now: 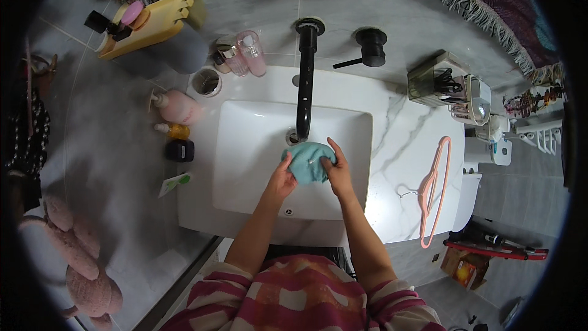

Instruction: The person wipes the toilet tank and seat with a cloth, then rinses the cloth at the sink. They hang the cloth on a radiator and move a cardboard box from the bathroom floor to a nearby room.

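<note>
Between my two hands is a bunched turquoise cloth (307, 164), held above the white washbasin (248, 161). My left hand (282, 179) grips its left side with the thumb up along the edge. On the other side, my right hand (339, 172) presses a thumb onto the cloth, and one finger points up past it. A small pale spot shows on the fabric's top. The black wall-mounted spout (305, 87) ends just above the cloth, over the drain (293, 136). Whether water is running cannot be seen.
A pink clothes hanger (434, 191) lies on the marble countertop (390, 147) at right. Left of the basin stand a pink pump bottle (178, 106), an amber bottle (177, 131) and a dark jar (180, 150). The black tap lever (349, 63) juts from the wall.
</note>
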`<action>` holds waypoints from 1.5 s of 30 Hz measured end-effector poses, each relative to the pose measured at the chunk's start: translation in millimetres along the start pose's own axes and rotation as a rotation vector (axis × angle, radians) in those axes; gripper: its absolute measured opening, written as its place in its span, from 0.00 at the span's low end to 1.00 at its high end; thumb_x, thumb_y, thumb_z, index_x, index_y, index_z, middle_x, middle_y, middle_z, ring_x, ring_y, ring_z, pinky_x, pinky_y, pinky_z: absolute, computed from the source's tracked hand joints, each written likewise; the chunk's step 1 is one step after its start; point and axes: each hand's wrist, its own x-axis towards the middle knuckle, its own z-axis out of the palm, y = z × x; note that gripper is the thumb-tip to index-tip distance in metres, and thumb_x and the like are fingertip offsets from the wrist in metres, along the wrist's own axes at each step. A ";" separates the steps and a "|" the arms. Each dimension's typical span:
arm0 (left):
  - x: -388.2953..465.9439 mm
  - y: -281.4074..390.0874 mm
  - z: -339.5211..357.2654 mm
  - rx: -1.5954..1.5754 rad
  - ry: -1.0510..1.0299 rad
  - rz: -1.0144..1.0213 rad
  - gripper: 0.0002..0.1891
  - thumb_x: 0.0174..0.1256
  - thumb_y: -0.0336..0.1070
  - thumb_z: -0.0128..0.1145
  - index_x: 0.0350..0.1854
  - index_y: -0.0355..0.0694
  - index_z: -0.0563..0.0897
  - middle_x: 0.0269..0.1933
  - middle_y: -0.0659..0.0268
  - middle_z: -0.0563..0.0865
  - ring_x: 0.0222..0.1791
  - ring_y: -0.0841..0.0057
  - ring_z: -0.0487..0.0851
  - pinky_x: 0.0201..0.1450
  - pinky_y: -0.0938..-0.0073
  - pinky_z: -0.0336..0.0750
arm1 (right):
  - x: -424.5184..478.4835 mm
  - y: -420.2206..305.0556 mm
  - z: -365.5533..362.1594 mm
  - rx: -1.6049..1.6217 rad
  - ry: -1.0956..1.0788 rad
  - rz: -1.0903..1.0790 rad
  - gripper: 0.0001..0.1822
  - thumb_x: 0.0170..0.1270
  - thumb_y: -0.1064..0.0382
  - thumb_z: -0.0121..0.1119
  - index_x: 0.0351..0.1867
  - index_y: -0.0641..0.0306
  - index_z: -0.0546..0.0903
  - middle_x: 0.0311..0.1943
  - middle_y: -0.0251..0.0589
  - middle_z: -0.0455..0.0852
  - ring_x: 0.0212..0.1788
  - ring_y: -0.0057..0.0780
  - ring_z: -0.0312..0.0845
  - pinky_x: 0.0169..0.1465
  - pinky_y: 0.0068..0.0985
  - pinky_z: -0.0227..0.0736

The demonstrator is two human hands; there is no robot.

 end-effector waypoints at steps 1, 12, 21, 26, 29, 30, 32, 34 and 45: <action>4.4 -3.5 -2.7 -0.009 0.019 -0.011 0.28 0.67 0.59 0.47 0.61 0.45 0.68 0.55 0.65 0.76 0.52 0.73 0.76 0.51 0.73 0.75 | -2.0 1.8 4.3 -0.074 0.070 -0.057 0.26 0.58 0.77 0.50 0.60 0.58 0.71 0.47 0.40 0.78 0.38 0.22 0.75 0.42 0.21 0.74; 49.7 -33.6 -27.8 0.042 -0.097 0.300 0.21 0.68 0.56 0.46 0.46 0.41 0.74 0.30 0.71 0.76 0.29 0.82 0.76 0.28 0.75 0.73 | -7.0 6.9 77.2 -0.653 0.247 -0.166 0.13 0.61 0.54 0.56 0.26 0.61 0.80 0.28 0.46 0.79 0.26 0.47 0.75 0.31 0.37 0.72; 56.8 -29.5 -63.2 -0.117 -0.078 0.108 0.17 0.66 0.52 0.47 0.33 0.42 0.76 0.25 0.69 0.75 0.20 0.77 0.74 0.22 0.70 0.70 | 17.5 32.1 95.1 -0.681 0.248 -0.066 0.26 0.68 0.45 0.45 0.21 0.64 0.79 0.20 0.53 0.80 0.26 0.53 0.77 0.31 0.41 0.70; 55.6 -26.6 -46.4 0.260 0.165 0.097 0.14 0.65 0.44 0.49 0.26 0.40 0.75 0.25 0.64 0.79 0.20 0.73 0.76 0.19 0.70 0.70 | 46.3 56.4 77.0 -0.683 0.283 0.134 0.26 0.66 0.45 0.43 0.23 0.64 0.80 0.23 0.56 0.81 0.30 0.57 0.78 0.37 0.44 0.73; 55.4 -17.2 -59.8 -0.159 0.032 -0.010 0.13 0.65 0.41 0.49 0.23 0.39 0.75 0.23 0.64 0.79 0.22 0.73 0.79 0.22 0.70 0.72 | 25.9 77.9 92.2 -0.750 0.230 0.047 0.25 0.65 0.46 0.44 0.25 0.64 0.81 0.25 0.56 0.82 0.32 0.58 0.78 0.39 0.45 0.73; 56.2 -21.5 -63.5 0.260 0.102 0.185 0.13 0.65 0.46 0.50 0.28 0.42 0.75 0.28 0.66 0.78 0.26 0.73 0.78 0.28 0.69 0.72 | 33.9 83.4 92.0 -0.754 0.214 0.058 0.25 0.66 0.46 0.43 0.25 0.64 0.81 0.25 0.56 0.82 0.32 0.58 0.78 0.39 0.45 0.73; 40.0 -30.9 2.2 0.248 0.478 0.140 0.15 0.65 0.51 0.52 0.38 0.44 0.76 0.35 0.71 0.78 0.32 0.78 0.76 0.34 0.72 0.72 | 53.8 58.4 74.4 -0.757 0.251 0.247 0.25 0.67 0.46 0.41 0.26 0.64 0.81 0.26 0.55 0.82 0.33 0.56 0.78 0.38 0.44 0.73; 38.5 -30.0 17.9 0.381 0.615 -0.012 0.15 0.66 0.51 0.49 0.38 0.44 0.77 0.35 0.72 0.77 0.30 0.79 0.75 0.29 0.73 0.71 | 67.5 63.3 59.8 -0.664 0.296 0.285 0.27 0.68 0.45 0.39 0.25 0.63 0.81 0.25 0.54 0.82 0.32 0.54 0.79 0.37 0.43 0.72; 69.1 -32.5 -53.3 0.939 0.366 0.189 0.17 0.67 0.50 0.47 0.29 0.40 0.74 0.26 0.68 0.76 0.25 0.74 0.77 0.29 0.70 0.73 | 37.6 55.8 68.3 -0.691 0.247 0.208 0.27 0.67 0.43 0.39 0.28 0.62 0.82 0.31 0.53 0.84 0.36 0.52 0.80 0.44 0.45 0.72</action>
